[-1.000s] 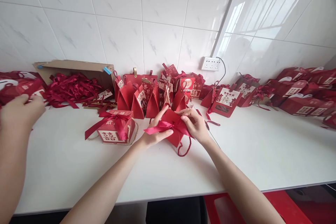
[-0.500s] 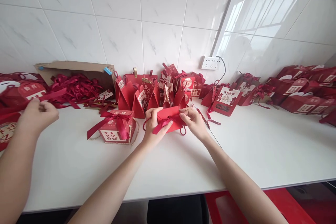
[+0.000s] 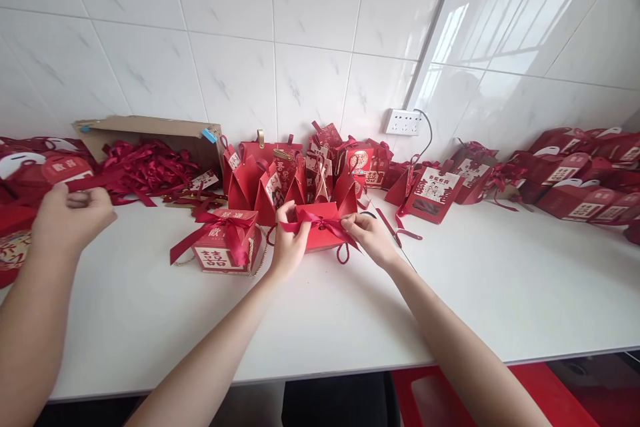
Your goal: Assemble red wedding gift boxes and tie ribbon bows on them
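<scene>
A small red gift box [image 3: 323,237] with a cord handle stands in front of me, and a dark red ribbon [image 3: 323,221] is tied in a bow on its top. My left hand [image 3: 291,240] pinches the left side of the bow between thumb and fingers. The right side of the ribbon is pinched by my right hand [image 3: 369,235]. Left of my hands sits another gift box [image 3: 224,243], with a ribbon bow on top and a rope handle.
At the far left, another person's hand [image 3: 75,217] holds a ribbon. Behind it, a cardboard box [image 3: 150,124] is full of loose ribbons. Several red boxes [image 3: 241,180] stand along the wall. More boxes [image 3: 575,173] are stacked at the right of the white table [image 3: 500,293].
The ribbon on the box is now stretched out sideways between my hands. My left hand has shifted slightly left. The other person's hand has a ribbon drawn out to the right.
</scene>
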A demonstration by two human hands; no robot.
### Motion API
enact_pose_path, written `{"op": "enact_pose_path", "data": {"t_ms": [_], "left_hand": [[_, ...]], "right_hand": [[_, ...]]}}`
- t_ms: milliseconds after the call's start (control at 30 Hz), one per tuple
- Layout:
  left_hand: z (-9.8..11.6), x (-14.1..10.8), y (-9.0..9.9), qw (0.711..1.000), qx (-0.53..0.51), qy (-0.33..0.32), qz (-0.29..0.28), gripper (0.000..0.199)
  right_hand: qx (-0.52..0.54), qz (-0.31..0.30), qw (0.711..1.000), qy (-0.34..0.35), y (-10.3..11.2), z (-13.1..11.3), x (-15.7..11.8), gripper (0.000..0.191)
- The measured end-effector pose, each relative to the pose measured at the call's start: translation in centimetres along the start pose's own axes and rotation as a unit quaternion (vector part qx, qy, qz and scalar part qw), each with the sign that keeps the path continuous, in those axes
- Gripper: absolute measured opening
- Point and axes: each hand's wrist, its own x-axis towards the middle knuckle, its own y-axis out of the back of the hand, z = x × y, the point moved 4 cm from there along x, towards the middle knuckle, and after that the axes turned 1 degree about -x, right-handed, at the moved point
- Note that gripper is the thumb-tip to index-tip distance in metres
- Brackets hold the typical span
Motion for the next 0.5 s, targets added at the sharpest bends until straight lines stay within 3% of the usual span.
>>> {"op": "enact_pose_path", "data": {"t_ms": [100, 233, 500], "left_hand": [[-0.2, 0.4, 0.4, 1.000, 0.004, 0.011, 0.016, 0.030], [-0.4, 0.5, 0.3, 0.997, 0.038, 0.039, -0.047, 0.020], [0.5, 0.2, 0.3, 0.991, 0.031, 0.008, -0.133, 0.013]], "right_hand": [[-0.006, 0.025, 1.000, 0.001, 0.3, 0.3, 0.3, 0.041], [0.015, 0.067, 0.998, -0.006, 0.9, 0.9, 0.7, 0.041], [0.027, 0.089, 0.995, 0.036, 1.6, 0.9, 0.7, 0.034]]}}
